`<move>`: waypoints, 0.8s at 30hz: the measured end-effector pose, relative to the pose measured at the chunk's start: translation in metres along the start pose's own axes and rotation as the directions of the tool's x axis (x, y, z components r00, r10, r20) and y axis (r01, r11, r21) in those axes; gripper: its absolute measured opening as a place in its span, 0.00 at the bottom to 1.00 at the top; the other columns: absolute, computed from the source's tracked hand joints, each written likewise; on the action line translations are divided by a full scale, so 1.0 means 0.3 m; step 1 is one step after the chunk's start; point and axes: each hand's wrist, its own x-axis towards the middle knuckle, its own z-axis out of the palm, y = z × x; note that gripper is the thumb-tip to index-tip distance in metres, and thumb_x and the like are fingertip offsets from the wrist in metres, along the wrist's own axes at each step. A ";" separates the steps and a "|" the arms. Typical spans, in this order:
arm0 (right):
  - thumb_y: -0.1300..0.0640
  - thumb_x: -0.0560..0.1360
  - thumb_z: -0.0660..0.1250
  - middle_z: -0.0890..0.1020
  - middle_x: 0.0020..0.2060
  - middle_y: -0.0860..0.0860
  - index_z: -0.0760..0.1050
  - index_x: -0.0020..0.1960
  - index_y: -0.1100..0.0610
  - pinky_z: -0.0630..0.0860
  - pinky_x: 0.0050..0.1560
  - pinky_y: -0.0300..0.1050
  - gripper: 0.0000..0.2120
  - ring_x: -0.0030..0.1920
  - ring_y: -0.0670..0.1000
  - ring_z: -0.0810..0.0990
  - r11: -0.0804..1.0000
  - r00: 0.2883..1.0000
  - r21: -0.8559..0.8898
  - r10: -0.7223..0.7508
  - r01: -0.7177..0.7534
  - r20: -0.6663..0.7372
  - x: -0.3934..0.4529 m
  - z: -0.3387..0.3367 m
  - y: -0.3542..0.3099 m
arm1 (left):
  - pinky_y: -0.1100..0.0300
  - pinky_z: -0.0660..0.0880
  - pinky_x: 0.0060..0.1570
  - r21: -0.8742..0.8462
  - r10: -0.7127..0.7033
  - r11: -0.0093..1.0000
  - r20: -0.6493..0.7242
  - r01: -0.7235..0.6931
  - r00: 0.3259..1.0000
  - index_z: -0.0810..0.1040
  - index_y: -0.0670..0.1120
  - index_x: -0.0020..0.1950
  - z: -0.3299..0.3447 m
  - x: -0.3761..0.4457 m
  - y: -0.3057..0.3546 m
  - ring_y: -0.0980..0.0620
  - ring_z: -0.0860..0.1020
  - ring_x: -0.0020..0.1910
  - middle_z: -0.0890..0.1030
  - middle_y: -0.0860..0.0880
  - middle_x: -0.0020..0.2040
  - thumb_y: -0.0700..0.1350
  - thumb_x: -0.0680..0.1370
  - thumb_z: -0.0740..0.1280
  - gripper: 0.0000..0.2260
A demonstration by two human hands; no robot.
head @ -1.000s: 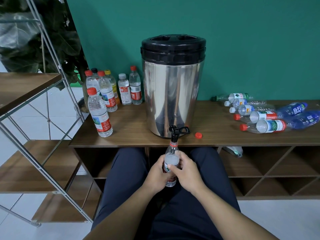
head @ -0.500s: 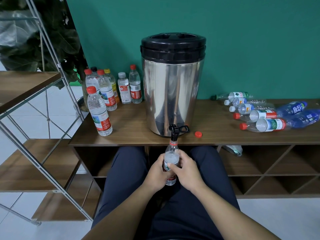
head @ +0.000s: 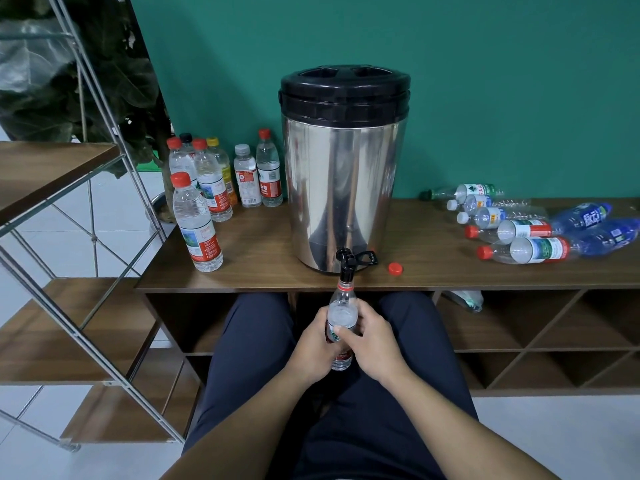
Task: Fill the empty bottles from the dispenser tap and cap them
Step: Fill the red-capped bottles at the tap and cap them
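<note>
Our left hand (head: pixel 313 348) and right hand (head: pixel 372 342) still clasp the bottle (head: pixel 342 317) upright beneath the dispenser tap (head: pixel 347 262), nothing shifted, its red cap (head: pixel 395 268) lying right of the tap.

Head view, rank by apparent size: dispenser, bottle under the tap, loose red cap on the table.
1. Dispenser, largest.
2. Bottle under the tap, partly covered by both hands.
3. Loose red cap, smallest.

Both hands hide the middle of the bottle (head: pixel 342 308) and most of its label. The worktop (head: pixel 263 268) runs off the right of the frame, cutting the blue bottles (head: pixel 604 233). Label print is too small to read.
</note>
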 end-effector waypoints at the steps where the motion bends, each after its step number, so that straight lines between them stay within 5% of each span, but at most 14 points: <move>1: 0.57 0.77 0.79 0.89 0.58 0.42 0.79 0.70 0.40 0.84 0.66 0.55 0.25 0.60 0.45 0.88 1.000 1.000 0.000 -0.002 0.002 -0.002 0.002 0.001 0.003 | 0.60 0.81 0.62 0.002 0.001 1.000 -0.002 -0.001 1.000 0.77 0.54 0.73 0.001 0.001 -0.002 0.58 0.84 0.61 0.86 0.55 0.60 0.34 0.79 0.76 0.27; 24: 0.58 0.78 0.79 0.88 0.59 0.40 0.78 0.72 0.39 0.83 0.68 0.55 0.27 0.62 0.45 0.87 1.000 1.000 0.004 -0.003 0.003 -0.004 0.004 0.006 0.007 | 0.69 0.77 0.58 0.058 0.012 0.998 -0.012 -0.012 1.000 0.76 0.53 0.73 0.001 0.005 -0.003 0.62 0.84 0.59 0.85 0.56 0.60 0.33 0.79 0.75 0.26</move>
